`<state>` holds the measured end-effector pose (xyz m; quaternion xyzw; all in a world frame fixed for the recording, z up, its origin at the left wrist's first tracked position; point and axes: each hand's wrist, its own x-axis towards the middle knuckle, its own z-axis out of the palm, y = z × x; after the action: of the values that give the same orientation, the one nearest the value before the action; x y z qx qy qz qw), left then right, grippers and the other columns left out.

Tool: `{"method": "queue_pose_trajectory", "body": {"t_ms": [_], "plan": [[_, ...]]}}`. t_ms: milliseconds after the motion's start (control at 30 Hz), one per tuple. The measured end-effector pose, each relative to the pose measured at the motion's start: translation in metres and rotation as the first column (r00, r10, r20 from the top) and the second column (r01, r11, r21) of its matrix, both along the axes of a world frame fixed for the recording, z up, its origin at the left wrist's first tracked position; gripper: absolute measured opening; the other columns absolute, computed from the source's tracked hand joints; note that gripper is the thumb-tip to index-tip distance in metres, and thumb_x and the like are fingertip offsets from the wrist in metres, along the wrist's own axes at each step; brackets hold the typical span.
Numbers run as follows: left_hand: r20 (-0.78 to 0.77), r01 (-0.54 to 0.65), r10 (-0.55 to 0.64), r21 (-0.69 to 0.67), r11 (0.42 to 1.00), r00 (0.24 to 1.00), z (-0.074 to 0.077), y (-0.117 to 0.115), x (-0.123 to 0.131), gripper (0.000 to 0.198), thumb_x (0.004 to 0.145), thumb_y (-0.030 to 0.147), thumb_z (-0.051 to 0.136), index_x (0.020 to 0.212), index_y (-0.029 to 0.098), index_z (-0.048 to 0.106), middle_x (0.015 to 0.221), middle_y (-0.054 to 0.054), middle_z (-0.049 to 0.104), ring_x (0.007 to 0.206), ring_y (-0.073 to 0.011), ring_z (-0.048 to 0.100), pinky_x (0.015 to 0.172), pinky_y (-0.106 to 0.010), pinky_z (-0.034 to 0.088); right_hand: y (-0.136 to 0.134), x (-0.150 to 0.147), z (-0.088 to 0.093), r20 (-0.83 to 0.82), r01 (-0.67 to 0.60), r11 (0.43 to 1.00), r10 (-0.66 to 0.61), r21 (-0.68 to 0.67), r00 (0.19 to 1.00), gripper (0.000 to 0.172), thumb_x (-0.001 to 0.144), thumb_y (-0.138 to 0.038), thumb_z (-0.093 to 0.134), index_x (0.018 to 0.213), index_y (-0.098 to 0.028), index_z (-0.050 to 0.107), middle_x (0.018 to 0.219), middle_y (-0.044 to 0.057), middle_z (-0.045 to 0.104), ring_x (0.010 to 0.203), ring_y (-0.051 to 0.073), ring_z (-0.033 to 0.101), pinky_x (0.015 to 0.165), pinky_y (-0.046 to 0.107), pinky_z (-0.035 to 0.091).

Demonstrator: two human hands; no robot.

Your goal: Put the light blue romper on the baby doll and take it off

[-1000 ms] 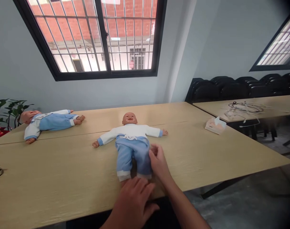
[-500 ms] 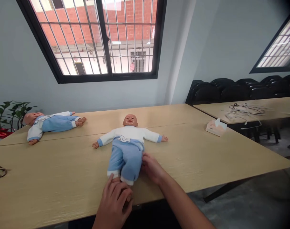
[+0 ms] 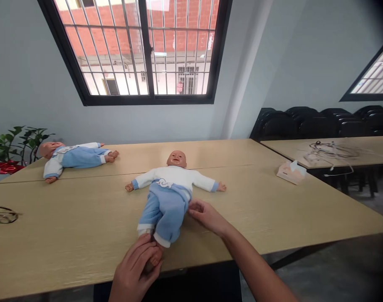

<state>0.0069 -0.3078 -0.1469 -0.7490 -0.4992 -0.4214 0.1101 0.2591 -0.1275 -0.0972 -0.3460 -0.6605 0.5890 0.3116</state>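
Note:
A baby doll [image 3: 175, 180] in a white top and blue trousers [image 3: 169, 207] lies on its back on the table, arms spread and feet towards me. My left hand [image 3: 136, 266] is closed around the doll's lower legs at the feet, below the white cuffs. One small foot [image 3: 156, 256] shows beside its fingers. At the doll's hip, my right hand [image 3: 207, 214] has its fingers curled together against the edge of the trousers. Its fingertips are partly hidden by the cloth. A white cord [image 3: 164, 183] is tied at the doll's waist.
A second, similarly dressed doll [image 3: 81, 157] lies at the table's far left, near a potted plant [image 3: 7, 144]. Glasses [image 3: 4, 216] lie at the left edge, a tissue box [image 3: 290, 173] at the right. Cables [image 3: 333, 150] lie on another table before stacked black chairs [image 3: 317, 123].
The doll's legs have swung slightly left and towards me with my left hand. My right hand stays by the hip. The view has shifted a little left.

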Motion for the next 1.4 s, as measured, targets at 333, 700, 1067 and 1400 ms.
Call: {"method": "queue_pose_trajectory", "body": {"t_ms": [333,700,1067,1400], "plan": [[0.221,-0.038,0.027,0.043,0.998,0.975,0.014,-0.002,-0.006,0.032,0.082,0.015,0.073,0.112,0.026,0.067,0.111,-0.008,0.076,0.107,-0.0282,0.074,0.088,-0.04,0.064,-0.004,-0.017,-0.001,-0.164,-0.049,0.991,0.027,-0.127,0.986,0.038,0.081,-0.047,0.082,0.104,-0.019,0.07,0.105,0.006,0.075,0.102,0.025,0.069,0.097,0.041,0.051],[0.513,-0.025,0.082,-0.116,0.993,0.854,0.034,-0.005,-0.041,0.022,0.084,0.02,0.071,0.105,0.026,0.069,0.114,-0.008,0.074,0.109,-0.0276,0.074,0.095,-0.041,0.063,0.03,-0.002,-0.006,-0.012,0.435,0.9,-0.435,-0.019,0.9,0.031,0.078,-0.048,0.07,0.089,-0.019,0.065,0.084,0.004,0.07,0.078,0.022,0.061,0.074,0.034,0.048],[0.776,0.012,0.226,-0.287,0.958,0.589,0.045,0.0,-0.052,0.028,0.085,0.038,0.075,0.107,0.022,0.069,0.115,-0.007,0.077,0.111,-0.0278,0.074,0.1,-0.039,0.062,0.0,-0.024,0.009,0.118,0.085,0.99,-0.098,0.111,0.988,0.016,0.082,-0.022,0.066,0.091,-0.016,0.077,0.087,0.003,0.077,0.081,0.023,0.066,0.076,0.035,0.048],[0.827,-0.004,0.288,-0.326,0.945,0.482,0.039,0.005,-0.079,0.044,0.081,0.055,0.077,0.104,0.018,0.071,0.107,-0.011,0.078,0.101,-0.0308,0.076,0.084,-0.04,0.066,0.053,-0.017,-0.005,0.145,0.454,0.85,-0.501,0.267,0.853,0.011,0.08,-0.028,0.063,0.081,-0.018,0.068,0.09,0.008,0.073,0.088,0.026,0.06,0.083,0.036,0.042]]}}
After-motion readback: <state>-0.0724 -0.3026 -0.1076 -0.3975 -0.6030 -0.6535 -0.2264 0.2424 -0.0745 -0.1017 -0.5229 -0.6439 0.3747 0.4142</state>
